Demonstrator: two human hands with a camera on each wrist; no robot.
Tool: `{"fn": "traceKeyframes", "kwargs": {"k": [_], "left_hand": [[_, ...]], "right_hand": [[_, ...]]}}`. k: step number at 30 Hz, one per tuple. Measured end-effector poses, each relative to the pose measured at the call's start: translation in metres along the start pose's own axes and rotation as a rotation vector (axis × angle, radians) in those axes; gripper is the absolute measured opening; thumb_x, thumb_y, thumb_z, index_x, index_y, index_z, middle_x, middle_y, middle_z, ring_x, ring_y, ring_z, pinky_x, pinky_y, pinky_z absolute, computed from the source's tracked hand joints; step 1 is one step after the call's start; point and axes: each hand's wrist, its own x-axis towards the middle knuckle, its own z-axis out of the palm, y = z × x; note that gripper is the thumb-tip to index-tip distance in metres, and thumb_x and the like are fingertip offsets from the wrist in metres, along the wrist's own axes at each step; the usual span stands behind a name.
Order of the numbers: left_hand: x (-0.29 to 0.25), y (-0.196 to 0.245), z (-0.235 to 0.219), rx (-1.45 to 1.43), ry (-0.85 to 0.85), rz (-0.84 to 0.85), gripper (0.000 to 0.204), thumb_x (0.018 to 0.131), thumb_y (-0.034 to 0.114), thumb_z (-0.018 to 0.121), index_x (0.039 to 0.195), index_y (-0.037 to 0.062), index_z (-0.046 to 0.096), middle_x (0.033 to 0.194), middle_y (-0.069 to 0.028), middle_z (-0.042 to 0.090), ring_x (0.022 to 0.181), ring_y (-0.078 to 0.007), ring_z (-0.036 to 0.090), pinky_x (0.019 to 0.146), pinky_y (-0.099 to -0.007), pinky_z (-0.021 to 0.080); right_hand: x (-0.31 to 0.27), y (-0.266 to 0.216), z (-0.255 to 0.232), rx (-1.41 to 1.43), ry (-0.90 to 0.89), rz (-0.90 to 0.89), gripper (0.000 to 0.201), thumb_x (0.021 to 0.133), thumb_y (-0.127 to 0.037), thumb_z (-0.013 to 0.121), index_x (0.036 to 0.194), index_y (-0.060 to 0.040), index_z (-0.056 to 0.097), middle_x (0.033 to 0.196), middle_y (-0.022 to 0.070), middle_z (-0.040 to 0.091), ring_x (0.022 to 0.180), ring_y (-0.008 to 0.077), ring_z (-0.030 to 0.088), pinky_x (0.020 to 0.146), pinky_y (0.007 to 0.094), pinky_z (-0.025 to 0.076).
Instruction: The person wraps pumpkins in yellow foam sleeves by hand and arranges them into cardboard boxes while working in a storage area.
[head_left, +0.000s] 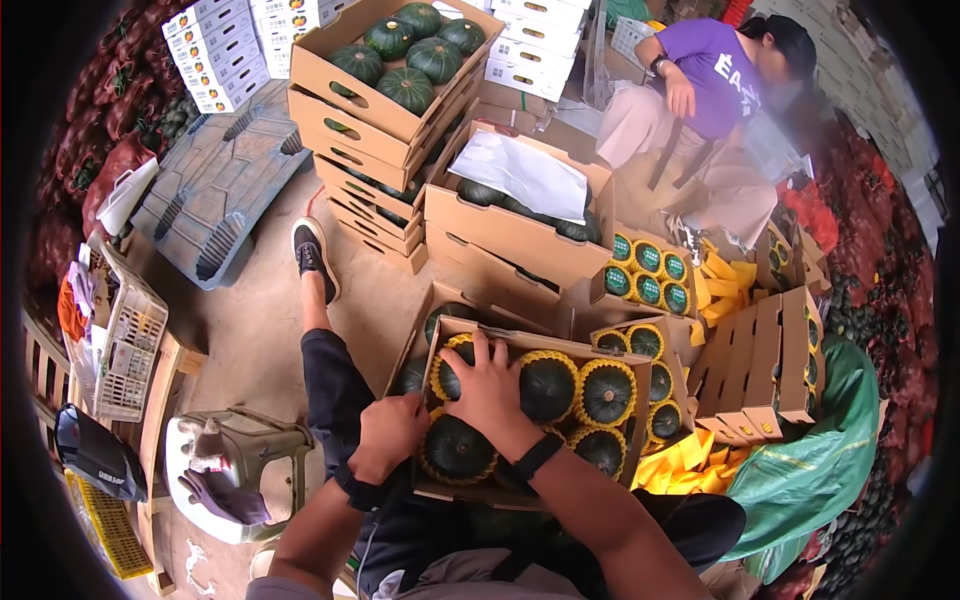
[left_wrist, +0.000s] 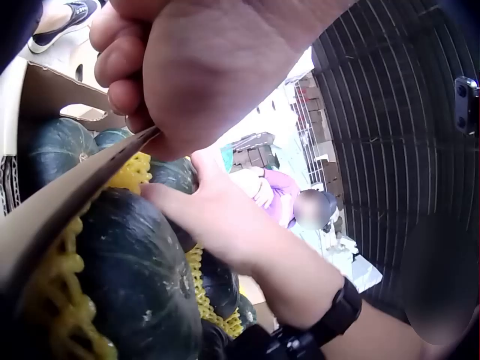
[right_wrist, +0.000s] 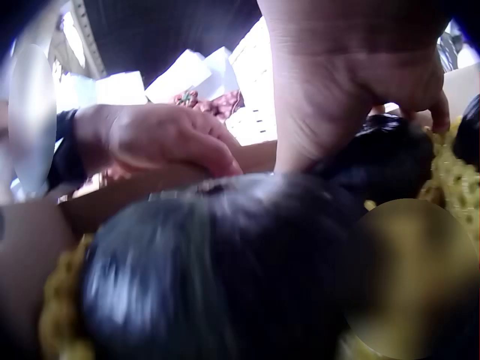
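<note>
In the head view a cardboard box [head_left: 475, 494] holds several dark green pumpkins in yellow foam nets. My left hand [head_left: 392, 438] grips the upper edge of its left wall [left_wrist: 71, 186], fingers curled over the cardboard. My right hand [head_left: 487, 385] reaches into the far left corner, its fingers and thumb curled round a pumpkin [right_wrist: 390, 154] there. The palm and fingers hide part of that fruit. Close in front of the right wrist is another netted pumpkin [head_left: 460, 447]. More netted pumpkins [head_left: 547, 388] fill the right side of the box.
Behind the box stand stacked cartons [head_left: 510, 240] of pumpkins, one partly covered by white paper [head_left: 523, 172]. A white stool [head_left: 235, 440] with gloves on it is at left. Packed boxes [head_left: 745, 365] stand to the right. Another person [head_left: 705, 80] sits at the back right.
</note>
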Motion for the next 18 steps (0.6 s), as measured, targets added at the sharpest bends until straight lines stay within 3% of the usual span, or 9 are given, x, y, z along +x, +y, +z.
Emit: {"fn": "traceKeyframes", "kwargs": {"k": [3, 5, 7, 9, 10, 13, 15, 17, 18], "left_hand": [[-0.004, -0.003, 0.004, -0.023, 0.006, 0.007, 0.021, 0.082, 0.025, 0.056, 0.073, 0.0064, 0.06, 0.07, -0.0167, 0.063, 0.068, -0.0358, 0.063, 0.063, -0.0454, 0.05], [-0.006, 0.002, 0.004, -0.07, -0.001, -0.001, 0.019, 0.081, 0.024, 0.058, 0.074, 0.006, 0.059, 0.071, -0.0165, 0.063, 0.069, -0.0355, 0.063, 0.062, -0.0442, 0.05], [-0.01, 0.004, -0.005, -0.14, -0.025, -0.022, 0.018, 0.08, 0.022, 0.06, 0.075, 0.0052, 0.057, 0.072, -0.0164, 0.062, 0.069, -0.0351, 0.062, 0.062, -0.0425, 0.05], [-0.021, -0.007, -0.001, -0.417, -0.179, -0.093, 0.027, 0.083, 0.021, 0.061, 0.105, 0.007, 0.055, 0.094, -0.013, 0.063, 0.09, -0.0288, 0.062, 0.079, -0.0364, 0.049], [-0.034, -0.018, 0.012, -0.649, -0.199, -0.085, 0.036, 0.083, 0.02, 0.062, 0.115, 0.0083, 0.051, 0.103, -0.0121, 0.061, 0.097, -0.0272, 0.06, 0.084, -0.0357, 0.048], [-0.066, -0.023, 0.044, -1.147, -0.272, -0.083, 0.06, 0.084, 0.018, 0.06, 0.138, 0.0122, 0.034, 0.122, -0.0098, 0.052, 0.113, -0.0245, 0.052, 0.096, -0.0365, 0.042], [-0.076, -0.013, 0.051, -1.406, -0.303, -0.15, 0.067, 0.085, 0.016, 0.058, 0.144, 0.0155, 0.026, 0.129, -0.0087, 0.048, 0.118, -0.024, 0.049, 0.099, -0.0381, 0.041], [-0.081, 0.001, 0.048, -1.65, -0.322, -0.284, 0.066, 0.086, 0.015, 0.054, 0.145, 0.0196, 0.026, 0.132, -0.0078, 0.046, 0.119, -0.0241, 0.048, 0.099, -0.0398, 0.041], [-0.079, -0.003, 0.05, -1.645, -0.321, -0.346, 0.06, 0.087, 0.018, 0.052, 0.143, 0.0193, 0.029, 0.129, -0.0075, 0.048, 0.116, -0.0256, 0.051, 0.096, -0.0414, 0.044]], "right_hand": [[0.02, 0.006, -0.018, 0.05, -0.345, -0.034, 0.071, 0.056, -0.032, 0.079, 0.123, -0.028, 0.054, 0.128, 0.0133, 0.041, 0.111, 0.0409, 0.046, 0.081, 0.0536, 0.046], [0.019, 0.012, -0.012, 0.124, -0.304, -0.044, 0.072, 0.059, -0.034, 0.078, 0.126, -0.0286, 0.052, 0.133, 0.0158, 0.038, 0.115, 0.0436, 0.044, 0.087, 0.0544, 0.044], [-0.016, 0.028, 0.014, 0.242, 0.085, -0.2, 0.073, 0.067, -0.035, 0.076, 0.133, -0.0285, 0.047, 0.143, 0.0192, 0.028, 0.128, 0.0447, 0.033, 0.101, 0.0523, 0.036], [-0.061, 0.044, -0.021, 0.868, -0.088, -0.154, 0.071, 0.076, -0.034, 0.072, 0.139, -0.0218, 0.042, 0.149, 0.0211, 0.017, 0.136, 0.0424, 0.023, 0.108, 0.0481, 0.027], [-0.086, 0.058, -0.046, 0.94, -0.015, -0.124, 0.067, 0.08, -0.032, 0.07, 0.138, -0.0126, 0.042, 0.148, 0.0216, 0.021, 0.136, 0.0392, 0.024, 0.107, 0.0458, 0.028], [-0.15, 0.135, -0.073, 0.332, 0.573, 0.386, 0.055, 0.075, -0.019, 0.069, 0.126, -0.0074, 0.051, 0.131, 0.0223, 0.043, 0.118, 0.0408, 0.044, 0.099, 0.0456, 0.039], [-0.206, 0.208, 0.005, 0.3, 0.391, 0.645, 0.059, 0.079, -0.021, 0.067, 0.131, -0.006, 0.045, 0.129, 0.0211, 0.045, 0.116, 0.0374, 0.046, 0.096, 0.0444, 0.04], [-0.212, 0.197, 0.011, 1.176, 0.015, 0.741, 0.056, 0.081, -0.019, 0.065, 0.132, -0.0068, 0.044, 0.135, 0.0176, 0.042, 0.121, 0.0306, 0.045, 0.1, 0.0395, 0.038], [-0.216, 0.191, 0.009, 1.344, 0.03, 0.707, 0.056, 0.081, -0.017, 0.064, 0.133, -0.0072, 0.045, 0.138, 0.0162, 0.041, 0.125, 0.0281, 0.042, 0.101, 0.0372, 0.036]]}}
